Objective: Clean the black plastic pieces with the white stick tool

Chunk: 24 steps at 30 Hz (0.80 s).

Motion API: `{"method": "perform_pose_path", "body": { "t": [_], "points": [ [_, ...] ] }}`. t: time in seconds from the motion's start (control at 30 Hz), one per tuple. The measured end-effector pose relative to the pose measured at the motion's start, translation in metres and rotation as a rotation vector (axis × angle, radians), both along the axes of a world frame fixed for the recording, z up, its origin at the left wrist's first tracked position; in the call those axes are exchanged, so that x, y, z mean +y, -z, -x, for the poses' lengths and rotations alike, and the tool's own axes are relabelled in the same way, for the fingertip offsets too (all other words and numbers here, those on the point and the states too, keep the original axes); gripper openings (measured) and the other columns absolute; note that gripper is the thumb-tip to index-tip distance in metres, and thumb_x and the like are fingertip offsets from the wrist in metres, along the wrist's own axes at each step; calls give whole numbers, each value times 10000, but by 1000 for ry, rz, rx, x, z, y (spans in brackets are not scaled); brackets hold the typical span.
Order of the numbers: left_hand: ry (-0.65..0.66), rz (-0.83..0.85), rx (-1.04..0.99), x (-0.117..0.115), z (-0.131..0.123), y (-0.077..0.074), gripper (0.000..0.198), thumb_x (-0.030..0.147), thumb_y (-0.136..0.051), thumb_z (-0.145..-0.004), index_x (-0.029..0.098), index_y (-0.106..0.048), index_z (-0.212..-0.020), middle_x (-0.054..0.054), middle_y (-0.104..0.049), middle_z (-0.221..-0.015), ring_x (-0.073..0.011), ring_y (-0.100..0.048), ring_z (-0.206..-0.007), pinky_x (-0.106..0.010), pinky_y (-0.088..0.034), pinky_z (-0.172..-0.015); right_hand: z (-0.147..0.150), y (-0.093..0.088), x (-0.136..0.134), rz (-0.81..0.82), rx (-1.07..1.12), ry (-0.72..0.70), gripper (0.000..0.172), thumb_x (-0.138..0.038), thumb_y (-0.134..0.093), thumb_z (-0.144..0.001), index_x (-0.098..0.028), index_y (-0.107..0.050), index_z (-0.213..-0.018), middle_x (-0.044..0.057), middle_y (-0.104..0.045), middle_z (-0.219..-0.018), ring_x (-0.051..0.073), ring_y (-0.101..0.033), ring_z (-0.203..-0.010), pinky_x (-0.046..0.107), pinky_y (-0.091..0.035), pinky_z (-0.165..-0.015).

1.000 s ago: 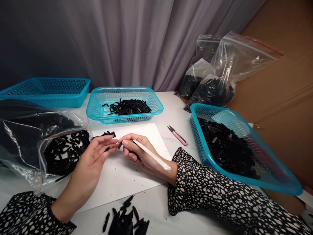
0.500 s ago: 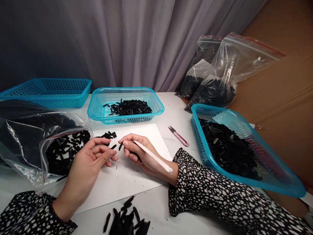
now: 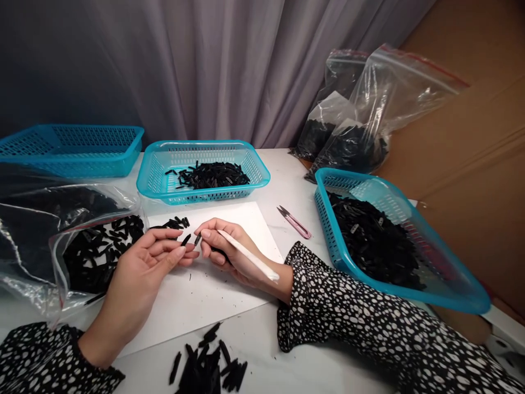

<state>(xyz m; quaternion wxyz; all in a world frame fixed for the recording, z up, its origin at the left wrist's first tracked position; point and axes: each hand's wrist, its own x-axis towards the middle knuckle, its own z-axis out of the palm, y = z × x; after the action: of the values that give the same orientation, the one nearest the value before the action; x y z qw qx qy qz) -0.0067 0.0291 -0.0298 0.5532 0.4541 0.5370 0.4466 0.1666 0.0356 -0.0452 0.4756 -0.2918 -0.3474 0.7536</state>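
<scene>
We see the change mainly in the left hand: a second ago its left piece, a small black strip, lay low among the fingers, and now it stands up slantwise just past the thumb tip. The thumb and fingers look closed on it in a light pinch, with the outer fingers only loosely curled. The right hand looks much as it did, thumb and index finger pressed on the right piece, while a white stick lies across the hand toward the wrist. Something dark shows under those fingers; we cannot tell what it is. For the work in hand, we judge that both pieces are now better exposed, just beside each other above the white sheet, though we cannot tell whether they touch. Around them nothing seems to have altered except a slight shift of the view: loose strips lie at the near edge, the bag sits beyond the left wrist, the far basket and right basket hold black heaps, and the snips lie between the sheet and the right basket.
</scene>
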Motion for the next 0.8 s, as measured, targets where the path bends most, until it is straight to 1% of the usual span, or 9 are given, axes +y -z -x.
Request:
{"method": "perform_pose_path", "body": {
  "t": [0.1,0.2,0.4,0.63,0.8],
  "points": [
    [4,-4,16,0,0,0,465,454,-894,-643,200,-671,-963,-40,-811,-822,-206,-781,-771,-262,-619,-734,0,0,-1,8,3,-3,344,-433,-804,-770,-171,-616,-889,-59,-579,-635,36,-315,-441,182,-163,-386],
    [5,-5,29,0,1,0,465,460,-893,-643,192,-669,-950,-42,-809,-807,-193,-779,-755,-231,-613,-717,0,0,0,19,9,-10,343,-433,-805,-774,-171,-617,-889,-59,-582,-643,33,-318,-440,181,-162,-381],
    [5,18,1,1,-1,-1,464,453,-910,-623,205,-663,-926,-28,-811,-800,-177,-778,-752,-203,-610,-710,1,4,1,9,28,-9,370,-448,-828,-755,-167,-627,-890,-54,-597,-636,34,-347,-440,183,-181,-398],
    [13,9,-2,0,1,0,454,435,-917,-614,202,-667,-912,-28,-810,-804,-185,-778,-759,-211,-611,-701,0,7,2,-3,48,-14,346,-422,-826,-768,-161,-642,-900,-48,-603,-648,35,-367,-447,184,-187,-406],
    [18,3,11,-2,2,1,437,430,-903,-639,200,-660,-919,-24,-807,-802,-184,-776,-759,-224,-610,-722,-1,6,0,-7,34,-17,340,-416,-824,-765,-164,-639,-900,-54,-593,-641,36,-343,-447,179,-177,-397]
  ]
}}
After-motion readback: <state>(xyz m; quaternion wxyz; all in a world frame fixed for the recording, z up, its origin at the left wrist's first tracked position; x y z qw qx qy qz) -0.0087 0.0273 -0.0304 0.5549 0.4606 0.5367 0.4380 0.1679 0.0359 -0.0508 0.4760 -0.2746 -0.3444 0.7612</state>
